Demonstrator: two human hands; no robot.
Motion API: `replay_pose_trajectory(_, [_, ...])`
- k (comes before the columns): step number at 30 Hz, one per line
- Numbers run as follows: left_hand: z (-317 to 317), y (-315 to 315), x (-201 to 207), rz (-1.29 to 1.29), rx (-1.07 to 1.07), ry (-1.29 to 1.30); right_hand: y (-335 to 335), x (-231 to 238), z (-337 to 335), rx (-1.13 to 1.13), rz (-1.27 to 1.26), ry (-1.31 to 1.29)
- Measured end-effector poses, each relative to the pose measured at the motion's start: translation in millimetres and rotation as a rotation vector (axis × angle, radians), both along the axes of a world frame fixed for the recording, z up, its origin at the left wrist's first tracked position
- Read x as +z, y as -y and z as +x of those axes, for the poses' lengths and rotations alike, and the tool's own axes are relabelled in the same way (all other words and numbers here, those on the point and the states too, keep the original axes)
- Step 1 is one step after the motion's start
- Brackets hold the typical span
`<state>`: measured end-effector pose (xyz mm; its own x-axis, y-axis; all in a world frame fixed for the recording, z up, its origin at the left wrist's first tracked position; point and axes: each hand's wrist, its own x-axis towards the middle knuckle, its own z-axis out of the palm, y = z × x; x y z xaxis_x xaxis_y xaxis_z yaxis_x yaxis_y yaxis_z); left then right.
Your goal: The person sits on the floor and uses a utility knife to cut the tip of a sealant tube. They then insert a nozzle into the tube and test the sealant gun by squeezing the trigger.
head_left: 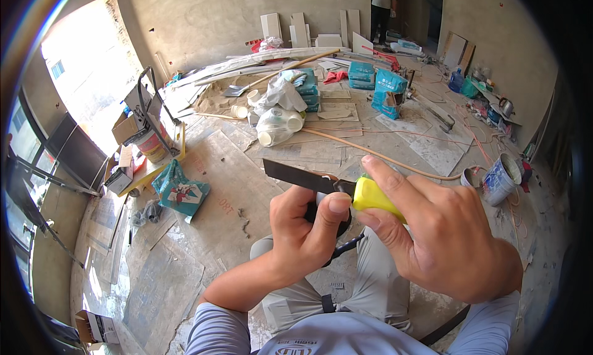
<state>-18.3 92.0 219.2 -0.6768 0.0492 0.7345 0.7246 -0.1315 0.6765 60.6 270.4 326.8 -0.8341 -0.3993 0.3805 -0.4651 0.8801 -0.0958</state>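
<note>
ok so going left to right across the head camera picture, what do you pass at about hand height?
Teal bag on the floor → left hand → yellow-handled tool → right hand → white bucket.

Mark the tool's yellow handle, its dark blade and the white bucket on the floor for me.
yellow handle [370, 196], head view, on the bare yellow part between both hands.
dark blade [296, 176], head view, mid-length of the flat blade.
white bucket [499, 181], head view, on its outer wall.

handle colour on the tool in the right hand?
Bright yellow handle, gripped by the right hand; the blade is dark. Head view.
</note>
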Motion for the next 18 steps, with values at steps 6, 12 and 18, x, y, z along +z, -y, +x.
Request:
replay_pose_trajectory(6, [-2.3,-2.0,1.8,0.02,-0.045,0.139,-2.4,-1.7,-5.2,-0.076,0.043,0.008])
replay_pose_trajectory(12, [-7.9,8.5,6.3,-0.032,-0.048,0.17,-12.3,5.6,-1.5,-0.118,-0.141,-0.12])
replay_pose_trajectory(18, [-22.6,5.4,4.7,0.075,-0.193,0.1,-16.1,-5.0,-7.1,-0.134,-0.225,-0.132])
